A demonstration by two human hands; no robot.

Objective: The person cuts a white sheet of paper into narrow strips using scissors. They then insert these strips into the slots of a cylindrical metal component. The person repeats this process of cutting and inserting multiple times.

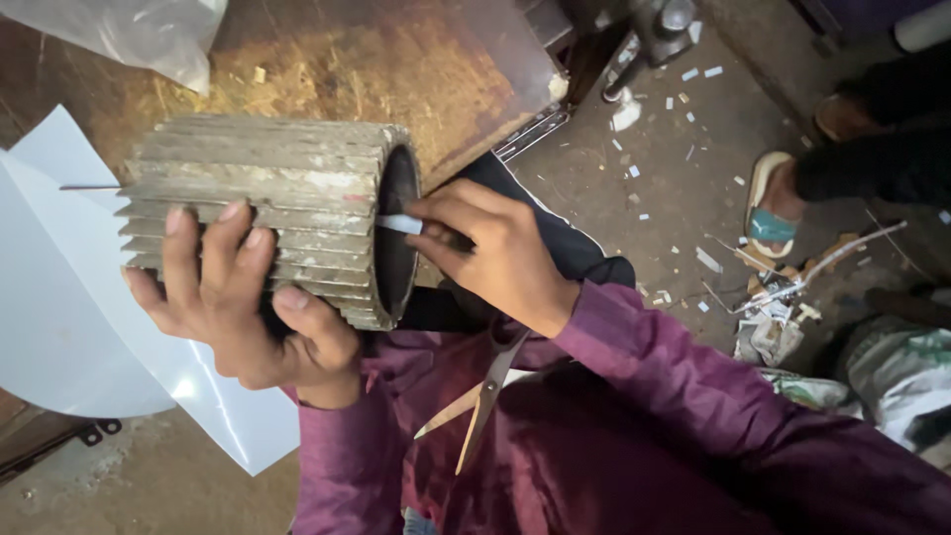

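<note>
A: Where are we with the ribbed cylinder?
B: We hold it sideways over the lap, left hand clenched under it. Right hand pinches a white strip at its open end, only partly in.
A: Scissors?
B: Lying on our lap, untouched.

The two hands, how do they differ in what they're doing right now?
The left hand grips the ribbed cylinder from below, fingers spread wide over its grooved side; the right hand pinches a small white strip at the cylinder's open end, fingers drawn together. The left hand bears the cylinder's weight; the right holds only the strip. Both are bare, with purple sleeves.
</note>
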